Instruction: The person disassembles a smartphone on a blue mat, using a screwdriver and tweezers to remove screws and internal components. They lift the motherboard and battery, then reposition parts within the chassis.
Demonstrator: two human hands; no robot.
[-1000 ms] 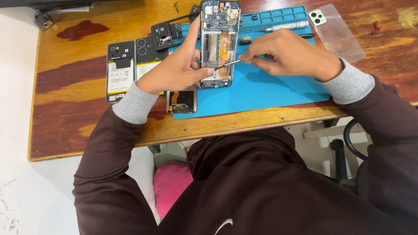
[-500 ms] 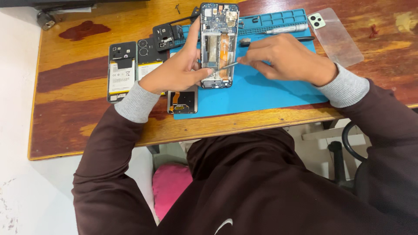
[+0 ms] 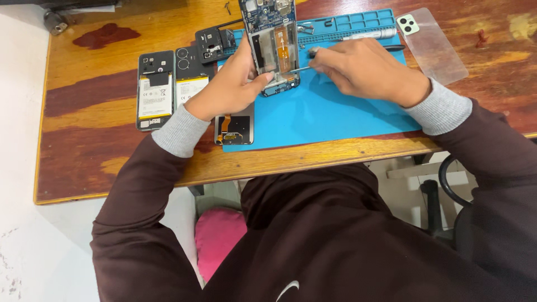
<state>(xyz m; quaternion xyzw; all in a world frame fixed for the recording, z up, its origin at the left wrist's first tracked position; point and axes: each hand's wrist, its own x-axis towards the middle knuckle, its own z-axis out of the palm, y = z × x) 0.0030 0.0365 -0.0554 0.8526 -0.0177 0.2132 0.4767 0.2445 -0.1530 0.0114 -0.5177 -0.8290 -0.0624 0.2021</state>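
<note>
Opened phone (image 3: 274,47) against left hand (image 3: 229,89)

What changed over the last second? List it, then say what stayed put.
Little changed. The right hand edged its thin tool slightly left along the opened phone. The left hand keeps steadying the phone. The parts on the blue mat and wooden table stayed.

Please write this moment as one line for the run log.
left hand: holds opened phone | right hand: thin tool at phone | under: blue mat
</note>
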